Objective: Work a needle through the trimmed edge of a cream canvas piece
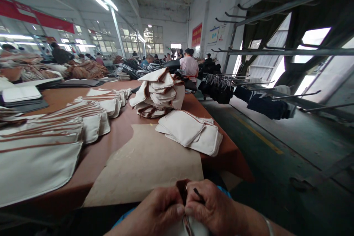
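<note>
My left hand (157,210) and my right hand (215,210) meet at the bottom edge of the view, below the table's near edge. Both pinch a cream fabric piece with brown trim (185,225), most of it hidden under my fingers. A thin dark tool (198,195) sticks out of my right hand's grip. Just beyond my hands lies a flat tan paper sheet (149,162) on the brown table (116,132).
Cream pieces are stacked on the table: a tall pile (159,94), a low pile (190,131), and overlapping rows at left (55,132). A metal rack with dark garments (265,105) stands on the right beside a green floor aisle (276,155). People work far back (189,64).
</note>
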Motion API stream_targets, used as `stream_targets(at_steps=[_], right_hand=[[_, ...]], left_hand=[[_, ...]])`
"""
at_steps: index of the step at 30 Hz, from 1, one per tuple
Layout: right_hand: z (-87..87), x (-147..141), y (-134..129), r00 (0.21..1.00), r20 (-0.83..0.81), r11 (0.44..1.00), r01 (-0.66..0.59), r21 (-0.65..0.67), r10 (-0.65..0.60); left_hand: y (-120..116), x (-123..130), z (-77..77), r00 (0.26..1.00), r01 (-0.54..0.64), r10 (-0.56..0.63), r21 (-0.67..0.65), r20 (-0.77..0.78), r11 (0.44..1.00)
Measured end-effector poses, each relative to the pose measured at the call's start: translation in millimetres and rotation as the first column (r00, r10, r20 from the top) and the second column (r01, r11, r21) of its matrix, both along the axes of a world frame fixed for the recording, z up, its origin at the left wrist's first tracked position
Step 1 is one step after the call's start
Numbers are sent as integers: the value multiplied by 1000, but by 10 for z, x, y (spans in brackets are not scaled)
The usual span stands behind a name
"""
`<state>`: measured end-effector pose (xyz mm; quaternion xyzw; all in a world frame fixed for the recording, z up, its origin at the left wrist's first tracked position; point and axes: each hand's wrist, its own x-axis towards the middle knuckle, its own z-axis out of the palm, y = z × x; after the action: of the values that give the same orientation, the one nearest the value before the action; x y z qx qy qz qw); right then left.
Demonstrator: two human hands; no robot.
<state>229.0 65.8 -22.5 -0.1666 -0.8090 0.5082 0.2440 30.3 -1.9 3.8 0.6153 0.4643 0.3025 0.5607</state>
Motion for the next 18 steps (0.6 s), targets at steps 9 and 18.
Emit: stream_targets(at_steps=[9, 18], right_hand=[[-127, 39, 72, 998, 15, 820, -36, -571, 54], [76, -27, -8, 998, 31, 933, -48, -357, 63]], left_hand=[[-152, 72, -267, 981, -155, 178, 245, -74, 957], [-202, 87, -116, 984, -169, 178, 242, -18, 956]])
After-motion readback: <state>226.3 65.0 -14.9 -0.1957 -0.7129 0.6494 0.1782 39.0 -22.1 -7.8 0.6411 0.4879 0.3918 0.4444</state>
